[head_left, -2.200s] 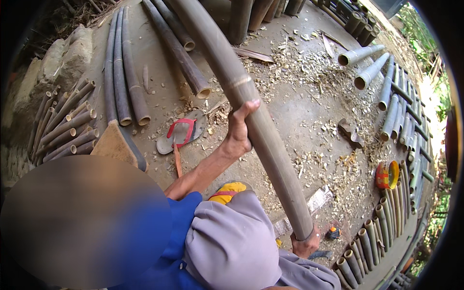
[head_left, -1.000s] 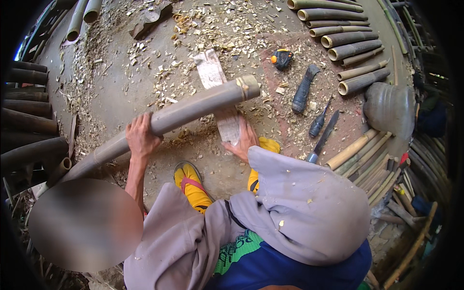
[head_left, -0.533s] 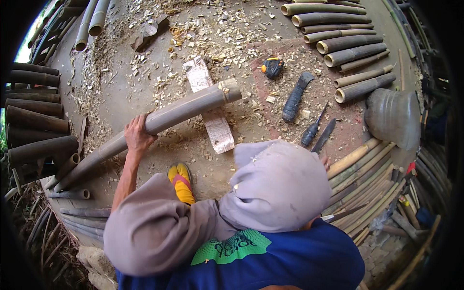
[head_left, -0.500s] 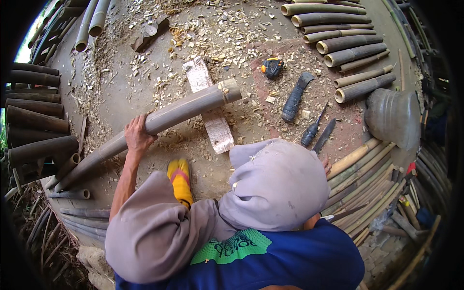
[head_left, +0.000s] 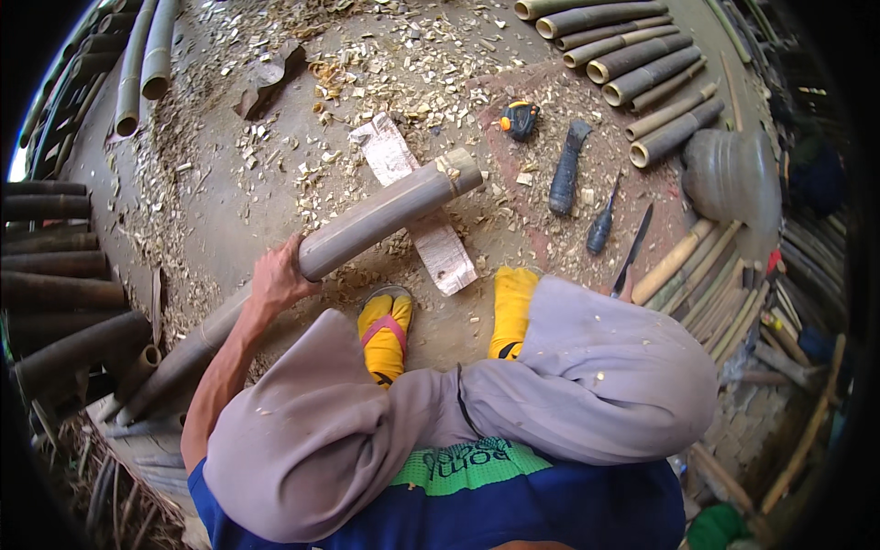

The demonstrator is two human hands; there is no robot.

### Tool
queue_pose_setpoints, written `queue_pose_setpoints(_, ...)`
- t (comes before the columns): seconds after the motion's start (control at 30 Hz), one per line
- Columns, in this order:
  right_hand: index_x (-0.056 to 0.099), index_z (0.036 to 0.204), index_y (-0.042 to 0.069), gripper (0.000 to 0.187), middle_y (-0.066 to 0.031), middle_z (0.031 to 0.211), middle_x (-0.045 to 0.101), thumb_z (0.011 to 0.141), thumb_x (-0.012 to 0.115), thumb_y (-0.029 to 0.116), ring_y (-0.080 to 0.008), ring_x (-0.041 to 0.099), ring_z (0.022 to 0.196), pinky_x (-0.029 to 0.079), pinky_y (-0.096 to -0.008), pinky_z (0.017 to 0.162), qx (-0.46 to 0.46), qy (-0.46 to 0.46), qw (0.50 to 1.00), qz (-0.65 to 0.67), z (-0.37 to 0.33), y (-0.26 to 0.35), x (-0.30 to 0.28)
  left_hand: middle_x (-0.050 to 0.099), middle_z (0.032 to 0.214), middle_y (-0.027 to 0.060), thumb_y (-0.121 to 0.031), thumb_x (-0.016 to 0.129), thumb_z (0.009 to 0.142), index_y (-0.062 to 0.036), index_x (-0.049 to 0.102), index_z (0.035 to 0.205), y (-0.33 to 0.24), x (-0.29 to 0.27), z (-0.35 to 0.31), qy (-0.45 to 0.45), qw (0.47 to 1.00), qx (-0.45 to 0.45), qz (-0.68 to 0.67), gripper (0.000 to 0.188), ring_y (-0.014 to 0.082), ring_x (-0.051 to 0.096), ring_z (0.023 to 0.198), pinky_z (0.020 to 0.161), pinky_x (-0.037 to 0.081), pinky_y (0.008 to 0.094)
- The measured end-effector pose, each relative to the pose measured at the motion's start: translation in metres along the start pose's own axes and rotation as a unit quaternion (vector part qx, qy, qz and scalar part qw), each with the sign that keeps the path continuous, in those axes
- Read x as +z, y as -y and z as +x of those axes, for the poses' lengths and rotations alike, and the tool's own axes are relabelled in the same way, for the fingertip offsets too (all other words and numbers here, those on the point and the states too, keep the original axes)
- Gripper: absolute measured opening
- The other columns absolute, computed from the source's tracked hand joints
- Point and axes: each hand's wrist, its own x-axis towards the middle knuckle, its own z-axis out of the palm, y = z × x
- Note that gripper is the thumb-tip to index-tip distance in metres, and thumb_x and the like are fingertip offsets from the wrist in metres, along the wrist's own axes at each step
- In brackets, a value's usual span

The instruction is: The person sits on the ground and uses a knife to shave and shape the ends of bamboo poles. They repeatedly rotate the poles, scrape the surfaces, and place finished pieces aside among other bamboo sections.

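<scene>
My left hand [head_left: 280, 277] is wrapped over a thick bamboo pole [head_left: 390, 220] left of my knees. The pole slants up to the right; its far end, with a pale trimmed node, rests across a flat light wooden block [head_left: 445, 257]. My right hand [head_left: 627, 284] shows only in part beyond my right knee, with its fingers at the base of a narrow dark knife [head_left: 635, 243]. The knee hides the handle and most of that hand. Near the knife lie an awl-like tool with a dark handle [head_left: 599, 231] and a broad-bladed tool with a black wrapped handle [head_left: 563, 188].
A black and orange tape measure [head_left: 519, 120] lies beyond the block among scattered wood chips [head_left: 412, 78]. Cut bamboo lengths [head_left: 653, 73] line the far right, with more bamboo [head_left: 60, 284] at the left. A grey rounded vessel [head_left: 731, 179] stands at right.
My right knee has swung to the right, showing my second yellow-socked foot. The knife has shifted and turned with my right hand. My left hand keeps its hold on the bamboo pole.
</scene>
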Motion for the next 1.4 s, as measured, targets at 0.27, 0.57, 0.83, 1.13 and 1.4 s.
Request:
queue_pose_setpoints(0.27,0.039,0.141,0.016,0.053,-0.0224,0.107,0.063,0.091,0.058,0.018,-0.0312,0.064,0.091,0.053,-0.0405,0.078,-0.160,0.243,0.953,0.084,-0.037,0.170,0.050,0.065,0.093,0.0192,-0.030,0.080,0.052,-0.0084,0.052,0.117,-0.003,0.010,0.002,-0.043,0.998,0.018,0.048,0.074,0.0379,0.064,0.082,0.070,0.052,0.0466)
queue_pose_setpoints(0.57,0.033,0.144,0.016,0.057,-0.0258,0.107,0.063,0.093,0.056,0.022,-0.0334,0.068,0.077,0.056,-0.0401,0.070,-0.258,0.302,0.916,0.060,-0.070,0.180,0.114,0.064,0.095,0.0183,-0.030,0.079,0.055,-0.0073,0.052,0.108,-0.010,0.003,-0.001,-0.030,0.998,-0.001,0.052,0.063,0.0377,0.064,0.083,0.071,0.052,0.0476)
queue_pose_setpoints(0.83,0.034,0.144,0.021,0.059,-0.0231,0.069,0.059,0.091,0.058,0.026,-0.0331,0.064,0.061,0.053,-0.0427,0.061,-0.228,0.292,0.929,-0.001,-0.074,0.174,0.113,0.065,0.103,0.0178,-0.032,0.075,0.055,-0.0110,0.052,0.116,-0.011,-0.002,0.004,0.031,0.998,-0.040,0.049,0.068,0.0383,0.064,0.090,0.077,0.052,0.0466)
queue_pose_setpoints(1.13,0.036,0.144,0.025,0.054,-0.0191,0.062,0.057,0.093,0.054,0.031,-0.0295,0.058,0.050,0.052,-0.0410,0.050,-0.279,0.261,0.924,0.022,-0.077,0.168,0.124,0.064,0.097,0.0165,-0.030,0.078,0.054,-0.0082,0.052,0.109,-0.011,0.002,0.002,-0.021,0.999,0.000,0.051,0.065,0.0374,0.064,0.085,0.072,0.053,0.0477)
queue_pose_setpoints(1.4,0.036,0.143,0.025,0.057,-0.0125,0.056,0.053,0.091,0.058,0.026,-0.0240,0.056,0.046,0.050,-0.0379,0.044,-0.328,0.194,0.923,0.046,-0.083,0.163,0.129,0.064,0.099,0.0178,-0.029,0.078,0.053,-0.0078,0.053,0.108,-0.009,0.004,0.004,-0.008,0.999,-0.009,0.038,0.064,0.0386,0.064,0.086,0.073,0.052,0.0480)
